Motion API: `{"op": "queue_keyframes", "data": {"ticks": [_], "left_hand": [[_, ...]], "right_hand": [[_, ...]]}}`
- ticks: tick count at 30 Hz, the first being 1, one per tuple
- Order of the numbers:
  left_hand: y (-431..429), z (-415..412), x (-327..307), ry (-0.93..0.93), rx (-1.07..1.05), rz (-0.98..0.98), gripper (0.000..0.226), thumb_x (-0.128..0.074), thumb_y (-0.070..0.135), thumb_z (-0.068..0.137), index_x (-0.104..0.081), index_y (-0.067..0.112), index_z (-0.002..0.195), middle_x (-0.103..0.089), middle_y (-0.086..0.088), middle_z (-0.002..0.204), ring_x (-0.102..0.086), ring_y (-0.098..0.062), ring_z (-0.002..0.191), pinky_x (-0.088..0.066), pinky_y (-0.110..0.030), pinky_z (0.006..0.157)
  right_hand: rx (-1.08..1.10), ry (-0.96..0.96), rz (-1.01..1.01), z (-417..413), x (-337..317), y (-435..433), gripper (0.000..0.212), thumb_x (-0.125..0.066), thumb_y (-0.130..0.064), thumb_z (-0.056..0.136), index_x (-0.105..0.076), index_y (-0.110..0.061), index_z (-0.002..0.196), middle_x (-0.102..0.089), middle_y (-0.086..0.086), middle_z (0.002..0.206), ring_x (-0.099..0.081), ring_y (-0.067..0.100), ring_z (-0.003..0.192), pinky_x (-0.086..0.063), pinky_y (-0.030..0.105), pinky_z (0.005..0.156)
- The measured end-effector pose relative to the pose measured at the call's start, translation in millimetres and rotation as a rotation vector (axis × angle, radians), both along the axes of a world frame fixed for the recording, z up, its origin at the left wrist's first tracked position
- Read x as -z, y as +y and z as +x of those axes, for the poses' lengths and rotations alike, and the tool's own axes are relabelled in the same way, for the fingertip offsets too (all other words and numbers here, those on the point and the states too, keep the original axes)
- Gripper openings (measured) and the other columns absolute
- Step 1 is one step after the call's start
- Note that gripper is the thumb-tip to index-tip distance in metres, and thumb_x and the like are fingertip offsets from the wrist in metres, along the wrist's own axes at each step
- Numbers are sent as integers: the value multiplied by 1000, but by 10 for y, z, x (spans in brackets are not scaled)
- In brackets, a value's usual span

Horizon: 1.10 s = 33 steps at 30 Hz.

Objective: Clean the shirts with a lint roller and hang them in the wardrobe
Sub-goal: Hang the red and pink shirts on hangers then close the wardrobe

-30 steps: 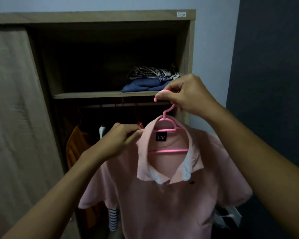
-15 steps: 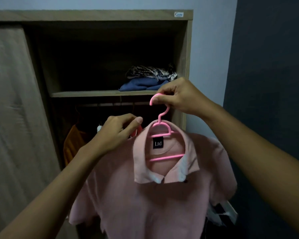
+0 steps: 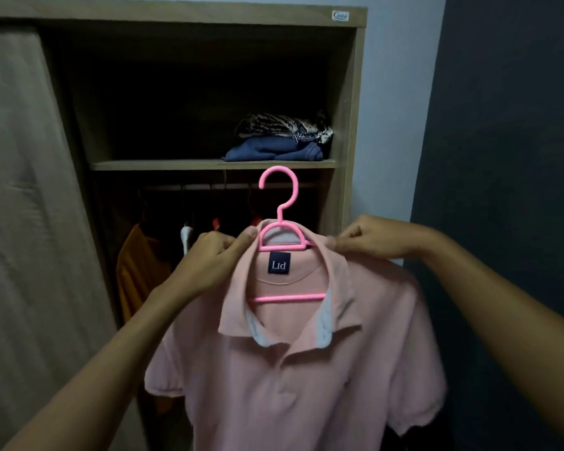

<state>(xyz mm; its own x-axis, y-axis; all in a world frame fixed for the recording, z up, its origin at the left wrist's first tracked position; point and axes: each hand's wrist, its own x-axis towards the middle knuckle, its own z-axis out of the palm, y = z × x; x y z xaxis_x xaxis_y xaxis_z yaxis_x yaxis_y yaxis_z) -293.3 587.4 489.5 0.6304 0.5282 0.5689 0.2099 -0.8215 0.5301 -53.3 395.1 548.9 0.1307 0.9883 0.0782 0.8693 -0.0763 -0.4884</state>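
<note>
Fingers (image 3: 220,252) curled, grips pink polo shirt (image 3: 293,379) at both collar sides with left hand (image 3: 209,260) and right hand (image 3: 370,239), flanking pink hanger (image 3: 287,298), centre frame, before wardrobe (image 3: 347,92).

Shirt: the pink shirt (image 3: 290,385) runs off the bottom edge, so its hem is out of view; the outer edge of one sleeve is blurred.
Hanger: the arms of the hanger (image 3: 279,193) lie under the collar, unseen.
Left hand: the left hand (image 3: 209,258) has its fingertips tucked behind the collar.
Right hand: the right hand (image 3: 372,239) has its fingertips buried in the collar fold.
Hanging clothes: the hanging clothes (image 3: 137,265) are in deep shadow, partly behind the left hand and shirt.
Wardrobe: the wardrobe (image 3: 352,92) is cut off at the left and bottom.
</note>
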Motion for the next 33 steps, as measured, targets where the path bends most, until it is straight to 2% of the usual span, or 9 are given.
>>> {"op": "queue_keyframes", "data": {"ticks": [3, 8, 12, 16, 21, 23, 27, 30, 33], "left_hand": [[46, 33, 96, -38, -25, -77, 81, -39, 66, 97, -45, 2, 48, -41, -13, 45, -42, -20, 47, -40, -46, 57], [89, 77, 210, 30, -129, -30, 69, -34, 67, 98, -65, 12, 71, -68, -7, 70, -64, -23, 71, -54, -46, 75], [140, 61, 309, 13, -164, -42, 69, -33, 71, 95, -63, 13, 72, -70, -5, 71, -66, -21, 71, -54, -45, 78], [138, 50, 435, 29, -160, -80, 65, -37, 66, 98, -63, 12, 72, -71, -6, 70, -67, -20, 68, -54, -41, 71], [290, 135, 492, 24, -139, -107, 50, -44, 53, 101, -61, 14, 75, -71, -9, 72, -66, -23, 63, -52, -39, 63], [399, 224, 501, 31, -140, -118, 44, -46, 52, 100, -61, 18, 77, -71, -8, 73, -67, -22, 67, -54, -43, 68], [606, 512, 531, 55, -128, -142, 34, -53, 46, 98, -61, 18, 81, -70, -1, 69, -67, -19, 71, -55, -40, 71], [799, 771, 540, 96, -97, -104, 27, -54, 39, 98, -60, 16, 85, -66, 3, 67, -66, -23, 76, -50, -35, 71], [1119, 1038, 517, 157, -61, -78, 22, -50, 39, 98, -63, 21, 95, -70, -4, 82, -67, -30, 89, -54, -41, 82]], "right_hand": [[-81, 123, -76, 7, 52, -103, 39, -62, -44, 93, -75, -9, 82, -72, -2, 77, -62, 10, 68, -49, 24, 62], [-17, 122, -112, -21, 16, -65, 48, -66, -49, 89, -75, -2, 89, -75, 10, 85, -59, 13, 72, -48, 31, 68], [114, -45, -226, -42, 107, 7, 48, -67, -53, 86, -78, -6, 89, -77, 9, 95, -62, 10, 73, -51, 30, 74], [292, -85, -226, -59, 285, 164, 49, -62, -51, 89, -75, -4, 99, -72, 13, 108, -66, 26, 99, -51, 37, 91], [448, 231, -144, -102, 436, 335, 31, -60, -33, 90, -73, -5, 97, -72, 9, 96, -69, 22, 82, -56, 32, 71], [479, 379, -132, -97, 468, 387, 32, -56, -27, 93, -69, -3, 107, -73, 14, 99, -72, 29, 86, -60, 41, 78], [522, 419, -77, -64, 538, 561, 34, -54, -29, 94, -65, -3, 114, -71, 19, 108, -70, 37, 98, -55, 53, 92], [541, 458, -12, -9, 595, 729, 32, -55, -26, 93, -66, -3, 112, -71, 22, 109, -69, 39, 101, -55, 54, 91], [549, 469, 25, 66, 637, 909, 31, -56, -26, 93, -70, -4, 108, -73, 20, 105, -70, 38, 98, -57, 52, 89]]}}
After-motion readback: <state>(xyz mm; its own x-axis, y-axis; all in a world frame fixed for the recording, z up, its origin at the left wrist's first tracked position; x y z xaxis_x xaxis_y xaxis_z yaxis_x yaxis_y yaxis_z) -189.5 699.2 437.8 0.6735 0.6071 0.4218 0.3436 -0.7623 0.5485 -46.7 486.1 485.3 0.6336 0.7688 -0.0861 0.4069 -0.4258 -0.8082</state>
